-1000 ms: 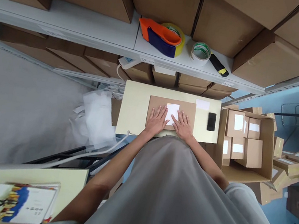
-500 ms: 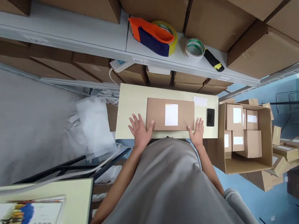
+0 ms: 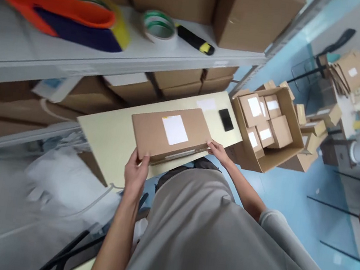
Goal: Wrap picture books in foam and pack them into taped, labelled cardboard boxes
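A flat brown cardboard box [image 3: 153, 133] with a white label [image 3: 175, 129] is held just above the pale yellow table [image 3: 105, 137]. My left hand [image 3: 135, 174] grips its near left corner, thumb on top. At the box's near right corner, my right hand [image 3: 218, 151] has its fingers closed on the edge. The box is tilted a little, its near edge lifted.
A black phone [image 3: 226, 119] and a white slip [image 3: 206, 104] lie on the table's far right. An open carton [image 3: 295, 145] of small labelled boxes stands on the blue floor to the right. The shelf above holds an orange tape dispenser [image 3: 65, 16], a tape roll [image 3: 158, 23] and a black-yellow cutter [image 3: 195, 40].
My hands left the label, went to the box's two ends and took hold of it. The box has come up off the table. My view has swung to the right.
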Demonstrator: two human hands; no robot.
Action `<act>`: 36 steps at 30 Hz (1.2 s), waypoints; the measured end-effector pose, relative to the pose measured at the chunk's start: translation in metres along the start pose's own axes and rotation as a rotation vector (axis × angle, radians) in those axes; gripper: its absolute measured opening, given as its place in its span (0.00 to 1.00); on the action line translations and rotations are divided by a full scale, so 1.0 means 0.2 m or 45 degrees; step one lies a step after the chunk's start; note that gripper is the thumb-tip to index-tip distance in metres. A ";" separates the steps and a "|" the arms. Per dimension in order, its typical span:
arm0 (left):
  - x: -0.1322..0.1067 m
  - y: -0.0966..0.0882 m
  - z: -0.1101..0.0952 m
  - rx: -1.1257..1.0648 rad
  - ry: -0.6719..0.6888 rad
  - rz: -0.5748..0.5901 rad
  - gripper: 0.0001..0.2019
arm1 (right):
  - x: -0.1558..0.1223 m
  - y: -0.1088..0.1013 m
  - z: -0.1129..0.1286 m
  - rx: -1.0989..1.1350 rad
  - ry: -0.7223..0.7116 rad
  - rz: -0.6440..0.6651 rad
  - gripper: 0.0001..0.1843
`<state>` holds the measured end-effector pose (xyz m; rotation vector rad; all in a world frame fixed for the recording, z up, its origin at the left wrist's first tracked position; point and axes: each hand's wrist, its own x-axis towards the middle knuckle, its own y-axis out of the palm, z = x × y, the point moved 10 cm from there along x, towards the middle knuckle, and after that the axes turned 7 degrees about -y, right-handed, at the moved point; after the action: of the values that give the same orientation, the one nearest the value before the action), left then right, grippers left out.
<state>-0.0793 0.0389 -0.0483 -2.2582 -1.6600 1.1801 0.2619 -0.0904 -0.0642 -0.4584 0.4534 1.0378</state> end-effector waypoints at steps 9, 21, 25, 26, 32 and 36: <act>-0.25 0.27 -0.44 -0.103 -0.011 0.284 0.37 | -0.71 -0.57 -0.11 0.394 0.072 -0.628 0.26; -0.42 1.48 -1.63 0.034 0.536 0.762 0.34 | -0.87 -1.74 -0.26 0.870 -0.226 -1.229 0.24; -0.30 2.00 -2.12 0.035 0.825 0.760 0.31 | -0.61 -2.14 -0.24 0.885 -0.310 -1.322 0.23; -0.25 2.14 -2.22 0.043 0.855 0.761 0.31 | -0.54 -2.23 -0.23 0.885 -0.335 -1.342 0.23; 0.22 2.80 -2.64 0.064 0.846 0.775 0.31 | -0.08 -2.56 -0.14 0.887 -0.403 -1.363 0.30; 0.58 2.96 -2.73 0.042 0.863 0.696 0.31 | 0.29 -2.51 -0.14 0.909 -0.348 -1.221 0.39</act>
<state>0.7327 0.0906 -0.0244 -2.7344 -0.7976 0.3766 0.7294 -0.2814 -0.0468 0.1307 0.2714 -0.0277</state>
